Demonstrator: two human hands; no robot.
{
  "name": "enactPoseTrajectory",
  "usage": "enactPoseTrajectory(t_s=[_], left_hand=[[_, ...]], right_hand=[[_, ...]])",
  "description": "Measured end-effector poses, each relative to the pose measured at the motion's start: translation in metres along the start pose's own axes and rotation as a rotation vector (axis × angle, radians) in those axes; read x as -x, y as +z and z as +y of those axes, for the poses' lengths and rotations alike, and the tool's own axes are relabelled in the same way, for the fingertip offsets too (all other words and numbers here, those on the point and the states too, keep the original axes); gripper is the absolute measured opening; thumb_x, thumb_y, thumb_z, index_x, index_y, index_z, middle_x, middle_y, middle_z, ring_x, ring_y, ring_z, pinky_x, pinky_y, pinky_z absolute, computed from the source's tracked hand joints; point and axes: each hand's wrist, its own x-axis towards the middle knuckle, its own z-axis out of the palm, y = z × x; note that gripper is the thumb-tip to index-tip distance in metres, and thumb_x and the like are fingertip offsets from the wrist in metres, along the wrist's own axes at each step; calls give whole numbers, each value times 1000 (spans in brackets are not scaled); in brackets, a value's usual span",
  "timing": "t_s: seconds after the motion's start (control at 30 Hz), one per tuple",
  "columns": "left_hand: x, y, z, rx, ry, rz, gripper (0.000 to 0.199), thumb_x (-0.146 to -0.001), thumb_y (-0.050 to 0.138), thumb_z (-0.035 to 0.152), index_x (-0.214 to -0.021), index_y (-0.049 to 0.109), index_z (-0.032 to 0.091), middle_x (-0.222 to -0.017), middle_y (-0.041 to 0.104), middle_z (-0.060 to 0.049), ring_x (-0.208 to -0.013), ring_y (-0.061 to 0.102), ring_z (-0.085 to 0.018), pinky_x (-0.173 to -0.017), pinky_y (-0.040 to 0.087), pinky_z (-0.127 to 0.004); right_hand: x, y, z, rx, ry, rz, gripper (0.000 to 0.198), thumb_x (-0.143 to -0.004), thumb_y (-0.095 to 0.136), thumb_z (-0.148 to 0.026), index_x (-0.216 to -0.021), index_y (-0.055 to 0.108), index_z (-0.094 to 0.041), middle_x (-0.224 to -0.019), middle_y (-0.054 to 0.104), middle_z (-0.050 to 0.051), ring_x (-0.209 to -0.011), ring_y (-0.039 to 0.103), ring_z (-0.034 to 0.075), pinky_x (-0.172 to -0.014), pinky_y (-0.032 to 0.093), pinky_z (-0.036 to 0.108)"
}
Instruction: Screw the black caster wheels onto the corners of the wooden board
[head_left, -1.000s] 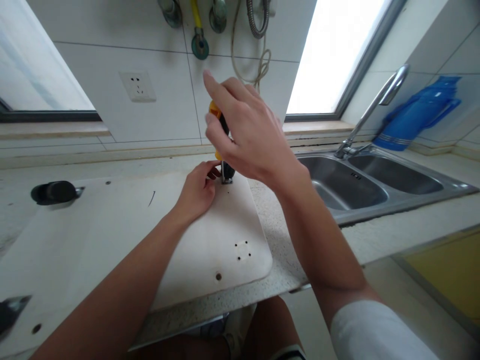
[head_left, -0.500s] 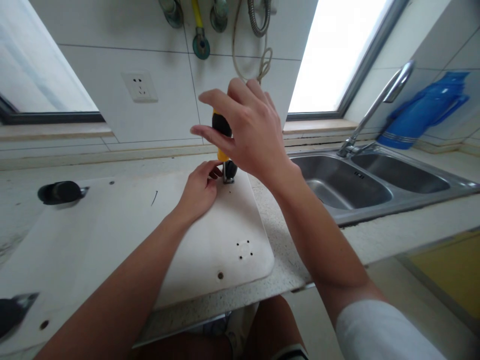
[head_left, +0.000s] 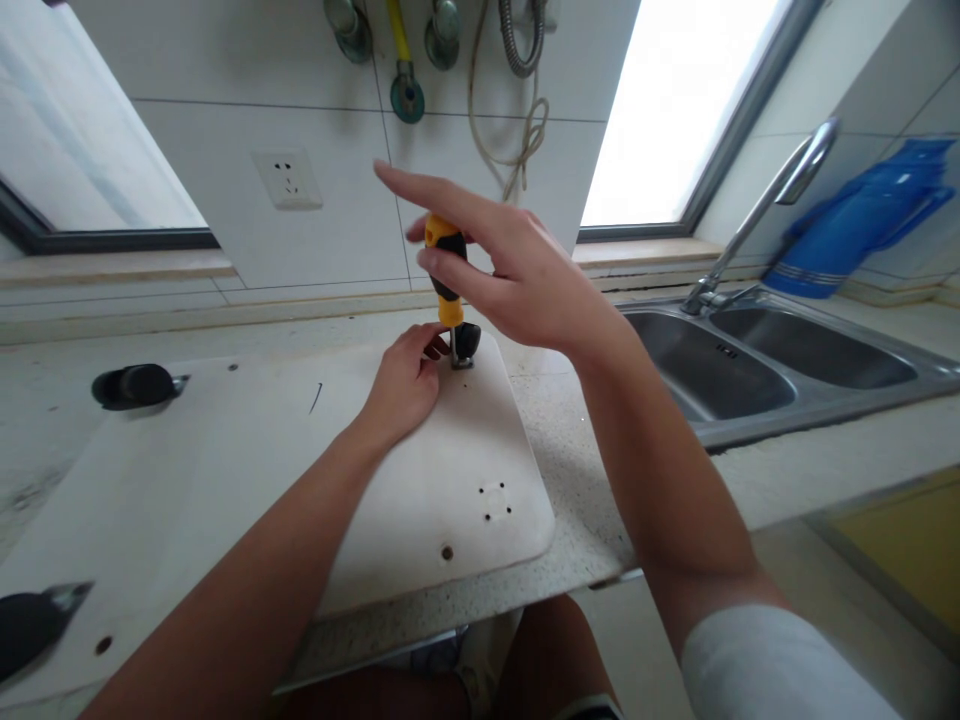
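A yellow and black screwdriver stands nearly upright, its shaft down at the metal plate of a black caster wheel. My right hand has its thumb against the screwdriver's handle, the index finger stretched out past it and other fingers partly hidden behind. Beside the shaft, my left hand rests on a white board, fingertips curled in at the caster; their exact contact is hidden. Small holes mark the board's near right corner, where no caster sits.
Two more black casters, one at the far left and one at the near left, sit on the board. A steel double sink with a faucet and a blue thermos are to the right. Pipes and a socket line the wall.
My right hand has turned about the screwdriver; its index finger now stretches out to the left and more of the handle shows. My left hand stays at the caster.
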Motion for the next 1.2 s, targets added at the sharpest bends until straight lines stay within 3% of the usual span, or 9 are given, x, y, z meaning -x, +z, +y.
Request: enactPoseTrajectory(t_s=[0.17, 0.33, 0.5, 0.67, 0.73, 0.83, 0.9, 1.07, 1.2], left_hand=[[1, 1, 1, 22, 11, 9, 61, -76, 47, -6, -121, 77, 21, -105, 78, -4, -94, 72, -22, -96, 62, -39], [0, 2, -3, 25, 18, 13, 61, -76, 47, -7, -122, 77, 20, -107, 78, -5, -93, 72, -22, -93, 63, -38], [0, 2, -5, 31, 42, 11, 67, -75, 47, -6, -128, 77, 20, -106, 78, -4, -94, 72, -22, -97, 62, -40], [0, 3, -7, 40, 39, 21, 68, -76, 47, -5, -132, 77, 19, -109, 79, -6, -94, 72, -21, -96, 62, -39], [0, 3, -8, 35, 35, 20, 68, -77, 47, -5, -133, 77, 20, -108, 78, -5, -94, 72, -21, -96, 62, -39], [0, 2, -7, 23, 44, 15, 67, -77, 47, -5, -131, 77, 21, -106, 77, -5, -93, 71, -21, -94, 62, -38], [1, 2, -6, 19, 50, 14, 66, -77, 46, -5, -128, 78, 20, -105, 78, -5, -93, 71, -21, -95, 62, -39], [1, 2, -6, 32, 33, 15, 66, -77, 47, -5, -130, 77, 20, -111, 79, -5, -94, 73, -21, -96, 63, -39], [0, 3, -5, 40, 42, 14, 66, -79, 47, -6, -133, 77, 19, -110, 78, -5, -95, 73, -21, -97, 63, -39]], right_hand=[[6, -3, -15, 251, 129, 24, 41, -112, 59, -55, -135, 74, -25, -124, 77, 10, -124, 69, 31, -110, 53, 47], [6, -6, -15, 70, 26, -140, 44, -117, 43, -37, -157, 60, -33, -134, 77, 3, -122, 71, 26, -108, 53, 44], [5, -1, -17, 264, 161, -16, 38, -115, 54, -46, -146, 66, -27, -118, 77, 9, -118, 70, 32, -107, 53, 49], [9, -14, -10, 31, 67, -129, 59, -112, 51, -34, -171, 41, -33, -136, 73, 9, -122, 69, 28, -101, 55, 43], [10, -15, -6, 20, 77, -128, 55, -113, 55, -39, -167, 46, -34, -125, 75, 7, -112, 70, 27, -95, 56, 42], [8, -5, -9, 183, 161, -36, 36, -111, 61, -56, -134, 68, -30, -106, 74, 7, -102, 69, 28, -89, 54, 42], [6, 0, -15, 231, 176, -11, 34, -111, 61, -57, -123, 70, -27, -109, 74, 9, -106, 69, 31, -91, 53, 44], [8, -20, -13, -64, 89, -171, 44, -106, 62, -35, -150, 58, -34, -135, 74, 8, -121, 69, 29, -94, 55, 42], [7, -22, -5, -48, 173, -158, 37, -108, 65, -41, -143, 59, -31, -114, 75, 6, -107, 71, 27, -90, 54, 40]])
